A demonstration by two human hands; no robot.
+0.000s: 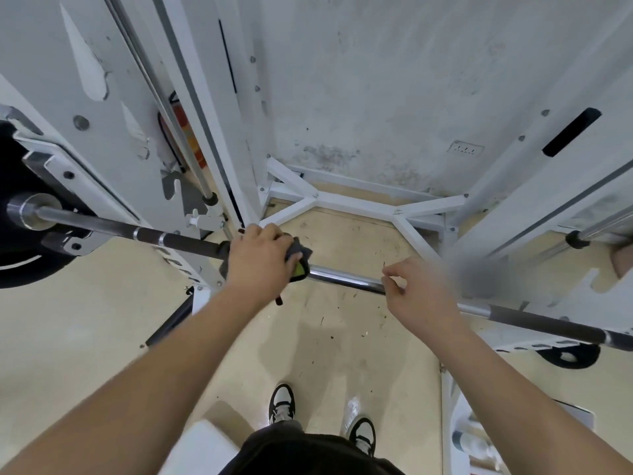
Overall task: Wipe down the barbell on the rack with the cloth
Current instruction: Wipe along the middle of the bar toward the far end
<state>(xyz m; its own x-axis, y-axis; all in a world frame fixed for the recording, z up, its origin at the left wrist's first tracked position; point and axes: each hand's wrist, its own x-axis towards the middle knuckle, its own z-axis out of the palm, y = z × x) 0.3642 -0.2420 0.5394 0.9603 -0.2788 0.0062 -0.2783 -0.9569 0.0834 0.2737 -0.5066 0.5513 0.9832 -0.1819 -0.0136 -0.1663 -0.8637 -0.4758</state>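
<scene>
My left grip (pixel 263 258) clamps the cloth (pixel 299 250) round the barbell (pixel 346 279); the bar's long axis runs off to that grip's right, bare chrome next; my right grip (pixel 418 293) hovers there, loosely curled, holding nothing.

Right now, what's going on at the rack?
A person's left hand grips a grey cloth wrapped on the barbell, beside its left knurled section. The right hand sits over the bar's shiny middle, fingers loosely curled; whether it grips is unclear. The barbell rests on the rack, a black plate at its left end.
</scene>
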